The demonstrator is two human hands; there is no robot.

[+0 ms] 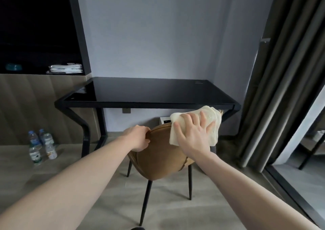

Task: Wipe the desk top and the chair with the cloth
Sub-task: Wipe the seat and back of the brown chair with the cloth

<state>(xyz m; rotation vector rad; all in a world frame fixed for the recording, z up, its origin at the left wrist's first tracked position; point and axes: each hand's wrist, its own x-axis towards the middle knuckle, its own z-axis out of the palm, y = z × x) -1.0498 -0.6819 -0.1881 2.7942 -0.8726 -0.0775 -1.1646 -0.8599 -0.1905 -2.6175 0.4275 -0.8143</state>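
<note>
A brown leather chair (pixel 158 157) with thin black legs stands in front of me, its back turned my way. My left hand (pixel 139 137) grips the top left edge of the chair back. My right hand (pixel 193 134) lies flat with spread fingers on a cream cloth (pixel 213 119), pressing it against the upper right of the chair back. Behind the chair stands the black glass-topped desk (pixel 149 90), its top bare.
Several plastic water bottles (pixel 41 145) stand on the floor at the left by the desk leg. Dark curtains (pixel 274 82) hang at the right beside a glass door. A shelf at the left holds folded papers (pixel 66 68). A white box (pixel 165 119) sits under the desk.
</note>
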